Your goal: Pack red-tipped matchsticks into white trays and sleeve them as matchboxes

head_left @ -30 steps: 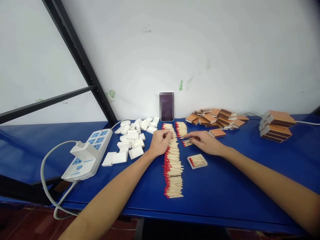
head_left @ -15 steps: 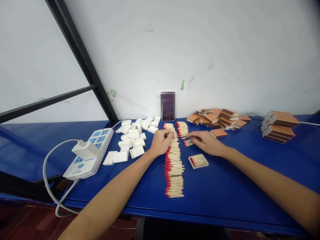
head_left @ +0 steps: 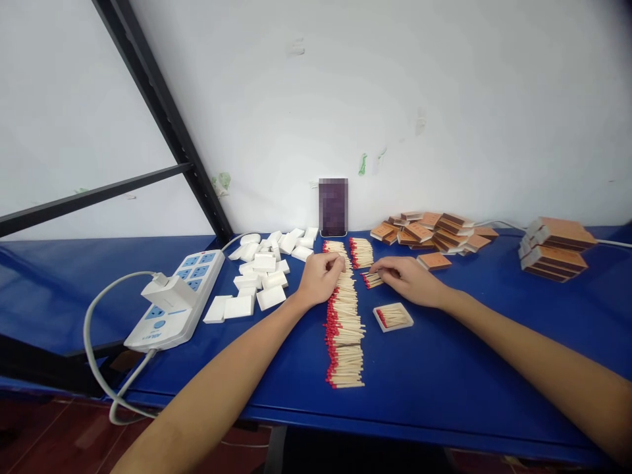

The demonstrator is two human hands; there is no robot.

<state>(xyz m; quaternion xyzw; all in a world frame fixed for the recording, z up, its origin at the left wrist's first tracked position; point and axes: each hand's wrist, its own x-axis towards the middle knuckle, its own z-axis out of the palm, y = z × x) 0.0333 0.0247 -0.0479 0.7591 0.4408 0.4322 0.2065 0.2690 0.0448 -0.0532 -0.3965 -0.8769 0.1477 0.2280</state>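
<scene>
A long column of red-headed matches [head_left: 345,342] lies on the blue table, heads to the left. My left hand [head_left: 320,280] rests on its upper part with the fingers curled in; whatever is between them is hidden. To the right, my right hand [head_left: 407,282] has its fingertips bent down on a small group of matches [head_left: 371,280], whose red heads stick out to the left. Just beyond lies a shorter row of matches [head_left: 362,253]. Nearer me, a white matchbox tray [head_left: 409,320] holds several matches.
White empty matchbox trays [head_left: 239,307] lie heaped at left, beside a power strip [head_left: 170,332] with a plugged-in charger. Brown matchbox sleeves [head_left: 434,261] are piled at right, with stacked matchboxes [head_left: 555,260] farther right. A phone-like screen [head_left: 334,207] leans against the wall.
My right fingers have drawn a small group of matches slightly nearer, apart from the short row. My left hand has hardly moved. The view has shifted slightly.
</scene>
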